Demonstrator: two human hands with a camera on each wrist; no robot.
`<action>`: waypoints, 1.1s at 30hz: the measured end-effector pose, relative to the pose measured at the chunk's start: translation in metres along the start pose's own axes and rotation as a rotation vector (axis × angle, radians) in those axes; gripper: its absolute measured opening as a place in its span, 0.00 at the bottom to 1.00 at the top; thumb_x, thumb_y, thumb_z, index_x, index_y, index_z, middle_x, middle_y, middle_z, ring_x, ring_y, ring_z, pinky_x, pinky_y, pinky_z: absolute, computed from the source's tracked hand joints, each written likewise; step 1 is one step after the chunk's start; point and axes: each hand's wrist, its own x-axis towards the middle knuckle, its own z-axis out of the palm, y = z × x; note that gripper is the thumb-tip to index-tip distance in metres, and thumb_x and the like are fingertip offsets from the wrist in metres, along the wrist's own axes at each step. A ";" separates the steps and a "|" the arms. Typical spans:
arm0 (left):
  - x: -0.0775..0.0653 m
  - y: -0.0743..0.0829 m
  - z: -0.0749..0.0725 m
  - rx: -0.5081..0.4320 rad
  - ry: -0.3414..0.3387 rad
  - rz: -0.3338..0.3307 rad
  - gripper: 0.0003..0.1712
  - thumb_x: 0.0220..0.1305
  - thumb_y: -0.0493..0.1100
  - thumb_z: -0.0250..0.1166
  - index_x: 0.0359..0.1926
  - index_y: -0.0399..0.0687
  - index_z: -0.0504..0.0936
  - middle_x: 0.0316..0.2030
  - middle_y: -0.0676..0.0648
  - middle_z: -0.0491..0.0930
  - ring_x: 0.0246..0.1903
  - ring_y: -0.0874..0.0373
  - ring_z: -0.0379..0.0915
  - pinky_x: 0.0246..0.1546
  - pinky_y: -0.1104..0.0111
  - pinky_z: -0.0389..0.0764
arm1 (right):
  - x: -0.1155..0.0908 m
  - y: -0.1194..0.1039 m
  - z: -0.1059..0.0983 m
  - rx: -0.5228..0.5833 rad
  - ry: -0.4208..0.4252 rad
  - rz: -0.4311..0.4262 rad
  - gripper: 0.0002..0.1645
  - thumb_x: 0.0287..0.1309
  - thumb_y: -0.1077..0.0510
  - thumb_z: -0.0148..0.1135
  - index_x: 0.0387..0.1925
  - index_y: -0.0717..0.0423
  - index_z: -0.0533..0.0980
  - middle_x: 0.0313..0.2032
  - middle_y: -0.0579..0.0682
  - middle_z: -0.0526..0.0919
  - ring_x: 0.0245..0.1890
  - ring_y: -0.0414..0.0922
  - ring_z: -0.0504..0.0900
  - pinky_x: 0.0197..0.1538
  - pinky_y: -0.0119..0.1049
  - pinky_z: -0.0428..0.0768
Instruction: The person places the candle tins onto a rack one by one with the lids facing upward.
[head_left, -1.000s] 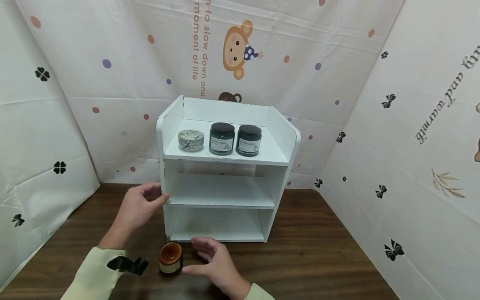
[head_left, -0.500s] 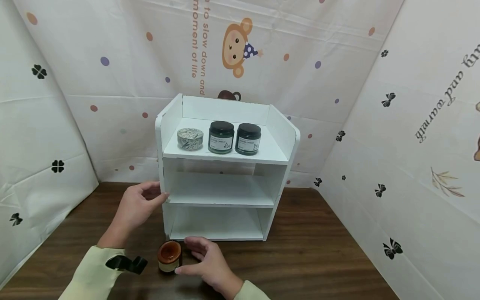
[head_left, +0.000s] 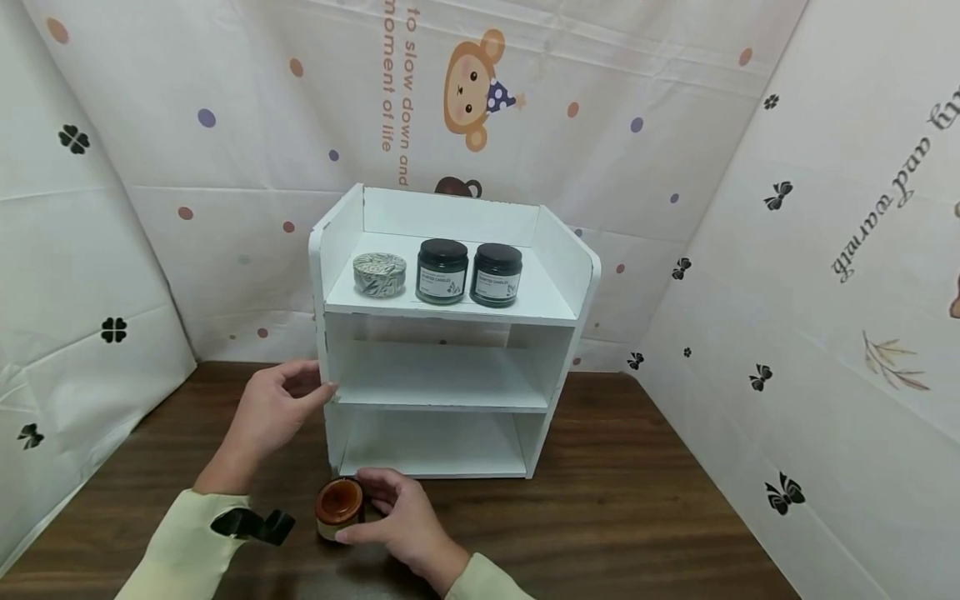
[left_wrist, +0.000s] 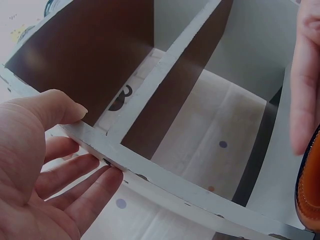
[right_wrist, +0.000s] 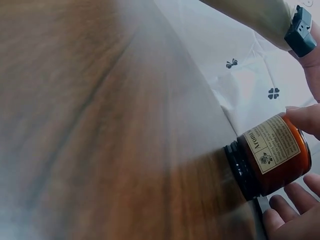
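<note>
An amber glass candle jar (head_left: 339, 502) stands upside down on the wooden table, its black lid (right_wrist: 242, 170) underneath and a cream label (right_wrist: 272, 142) on its side. My right hand (head_left: 408, 523) is around the jar from the right, thumb at the near side and fingers curled behind. A white three-tier shelf (head_left: 442, 379) stands behind the jar. My left hand (head_left: 272, 410) grips the front edge of its left side panel (left_wrist: 150, 167), thumb on the inner side and fingers outside. In the left wrist view, part of the jar shows at the right edge.
On the top tier sit a round patterned tin (head_left: 379, 275) and two dark lidded jars (head_left: 442, 272) with white labels. The lower tiers (head_left: 435, 442) hold nothing visible. Printed cloth (head_left: 247, 175) hangs behind and at both sides of the table (head_left: 600, 500).
My right hand has moved left and closed around the amber candle jar. The left hand keeps its hold on the shelf. The head view has shifted slightly.
</note>
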 end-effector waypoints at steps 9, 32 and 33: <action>0.000 -0.001 0.000 0.002 0.006 0.009 0.28 0.68 0.56 0.69 0.60 0.42 0.83 0.54 0.36 0.85 0.51 0.42 0.84 0.48 0.51 0.86 | 0.004 -0.001 0.006 0.043 -0.023 0.021 0.39 0.45 0.71 0.79 0.62 0.58 0.77 0.54 0.43 0.85 0.53 0.36 0.82 0.59 0.29 0.79; 0.000 0.000 0.000 0.017 0.004 0.006 0.28 0.68 0.56 0.69 0.61 0.42 0.82 0.55 0.35 0.85 0.51 0.42 0.84 0.50 0.49 0.85 | 0.013 0.004 0.014 0.029 -0.031 -0.003 0.41 0.40 0.75 0.78 0.60 0.59 0.78 0.50 0.40 0.86 0.49 0.32 0.83 0.54 0.23 0.78; 0.000 0.000 0.000 0.017 0.004 0.005 0.29 0.68 0.55 0.69 0.61 0.42 0.82 0.55 0.35 0.85 0.51 0.42 0.84 0.50 0.49 0.85 | 0.014 0.004 0.014 0.026 -0.031 -0.004 0.40 0.40 0.75 0.78 0.60 0.59 0.78 0.49 0.40 0.86 0.49 0.32 0.82 0.54 0.23 0.78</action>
